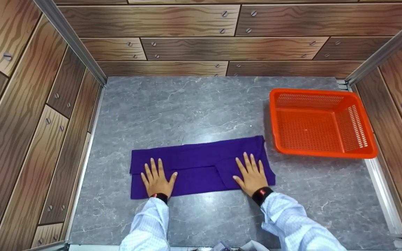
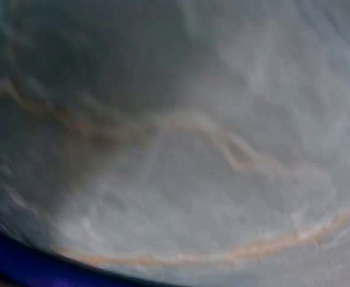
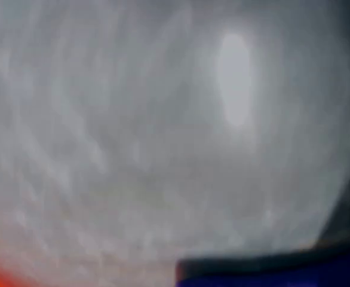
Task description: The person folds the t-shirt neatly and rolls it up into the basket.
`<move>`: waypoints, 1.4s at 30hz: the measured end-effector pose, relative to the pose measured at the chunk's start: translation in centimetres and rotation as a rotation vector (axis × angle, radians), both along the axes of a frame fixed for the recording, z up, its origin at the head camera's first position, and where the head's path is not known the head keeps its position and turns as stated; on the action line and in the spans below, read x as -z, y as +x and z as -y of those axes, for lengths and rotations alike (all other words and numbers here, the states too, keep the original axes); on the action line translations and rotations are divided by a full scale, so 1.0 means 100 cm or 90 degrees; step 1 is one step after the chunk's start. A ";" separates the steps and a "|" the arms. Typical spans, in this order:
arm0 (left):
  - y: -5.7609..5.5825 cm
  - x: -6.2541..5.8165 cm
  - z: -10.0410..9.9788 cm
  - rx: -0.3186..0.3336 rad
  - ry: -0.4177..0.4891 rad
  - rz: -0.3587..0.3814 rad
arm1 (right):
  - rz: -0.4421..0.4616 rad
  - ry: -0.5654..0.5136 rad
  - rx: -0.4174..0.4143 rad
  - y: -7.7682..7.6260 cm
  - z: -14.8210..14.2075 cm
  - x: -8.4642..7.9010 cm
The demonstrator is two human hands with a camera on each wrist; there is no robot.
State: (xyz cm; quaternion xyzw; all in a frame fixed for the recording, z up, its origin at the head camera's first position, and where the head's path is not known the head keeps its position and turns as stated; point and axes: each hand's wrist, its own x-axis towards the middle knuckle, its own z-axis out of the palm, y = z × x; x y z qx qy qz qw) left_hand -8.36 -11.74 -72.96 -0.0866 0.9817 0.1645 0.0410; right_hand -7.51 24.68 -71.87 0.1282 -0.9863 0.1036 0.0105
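A purple cloth, folded into a long flat strip, lies across the front half of the grey marbled table in the head view. On its left end rests my left hand, fingers straight and spread. My right hand lies flat on the right end, its fingers straight too. An inner folded edge runs along the strip between the hands, with a layer overlapping at the right. Only a sliver of the purple cloth shows at the bottom of the left wrist view, and another bit of cloth in the right wrist view.
An orange plastic basket with perforated sides stands at the right, just beyond the cloth's right end. Wood-patterned panels wall the table at the back and both sides, with metal rails at the corners.
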 end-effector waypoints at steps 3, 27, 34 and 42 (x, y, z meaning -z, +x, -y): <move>0.003 -0.002 -0.005 -0.025 -0.012 0.010 | 0.019 0.014 -0.013 -0.010 -0.005 -0.001; -0.012 -0.006 0.035 0.284 -0.055 -0.089 | 0.035 -0.099 0.097 0.026 0.056 -0.019; -0.016 -0.009 0.043 0.309 -0.117 -0.007 | 0.052 -0.009 0.063 0.047 0.070 -0.013; -0.012 -0.008 0.037 0.280 -0.137 -0.015 | 0.039 -0.026 0.066 0.038 0.068 -0.011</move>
